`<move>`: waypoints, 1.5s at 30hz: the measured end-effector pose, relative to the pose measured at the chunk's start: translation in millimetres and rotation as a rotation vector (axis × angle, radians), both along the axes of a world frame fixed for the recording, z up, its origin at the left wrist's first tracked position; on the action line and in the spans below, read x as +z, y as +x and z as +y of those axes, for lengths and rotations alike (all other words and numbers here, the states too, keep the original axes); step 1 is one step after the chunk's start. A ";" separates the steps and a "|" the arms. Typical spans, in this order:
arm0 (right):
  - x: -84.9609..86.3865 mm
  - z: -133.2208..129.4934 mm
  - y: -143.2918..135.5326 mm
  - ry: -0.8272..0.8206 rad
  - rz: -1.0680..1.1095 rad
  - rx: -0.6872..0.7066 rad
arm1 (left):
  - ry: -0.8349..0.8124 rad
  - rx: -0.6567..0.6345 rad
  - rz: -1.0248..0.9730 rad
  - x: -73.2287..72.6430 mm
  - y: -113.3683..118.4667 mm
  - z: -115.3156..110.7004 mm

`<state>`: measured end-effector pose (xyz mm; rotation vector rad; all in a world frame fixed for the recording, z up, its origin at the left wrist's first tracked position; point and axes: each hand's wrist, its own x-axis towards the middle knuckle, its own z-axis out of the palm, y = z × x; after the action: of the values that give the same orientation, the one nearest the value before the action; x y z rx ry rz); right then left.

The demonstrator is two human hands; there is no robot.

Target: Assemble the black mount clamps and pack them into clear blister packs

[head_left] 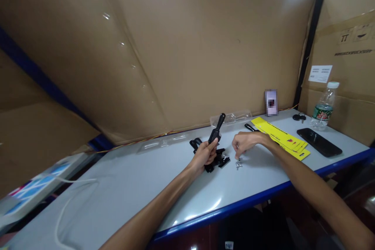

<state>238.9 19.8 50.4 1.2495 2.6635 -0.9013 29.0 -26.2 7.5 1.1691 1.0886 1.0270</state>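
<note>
My left hand [205,153] is wrapped round a black-handled tool [217,129], its handle tilted up and away from me. Its working end cannot be made out. More black tools or parts [218,162] lie in a pile on the table just under and beside this hand. To the right, my right hand [247,142] reaches down with its fingers pinched together at the tabletop. Small silver metal pieces [239,165] lie right by its fingertips. Whether a piece is between the fingers is hidden.
Yellow printed cards [278,136] lie right of my right hand, partly over another black handle [250,127]. Beyond are a dark phone [319,141], a bottle [323,109] and a propped-up phone [271,102]. Clear plastic packaging [231,118] rests by the cardboard wall [211,47].
</note>
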 end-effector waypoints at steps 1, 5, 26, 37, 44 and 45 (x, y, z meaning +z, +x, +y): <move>-1.3 -3.3 -4.5 0.072 0.004 0.009 | -0.003 0.001 -0.001 0.6 0.0 -0.4; -6.8 -14.6 -22.4 0.397 0.106 0.097 | -0.010 -0.007 0.002 0.9 -0.5 -0.6; -15.5 -1.6 -19.4 0.452 0.083 -0.036 | -0.096 -0.039 -0.109 -1.4 -7.6 6.0; -10.2 1.5 -32.9 0.442 0.792 -0.304 | 0.034 -0.013 0.043 -8.1 1.0 1.3; -12.5 -4.4 -37.9 0.575 0.736 -0.352 | 0.062 -0.003 0.059 -12.0 2.7 5.6; -13.2 -4.3 -37.8 0.596 0.711 -0.357 | 0.063 -0.002 0.055 -12.4 2.7 6.1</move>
<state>201.0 15.5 37.2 1.8544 3.5194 -0.6888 31.7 -20.0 -4.9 1.2552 1.1047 1.0391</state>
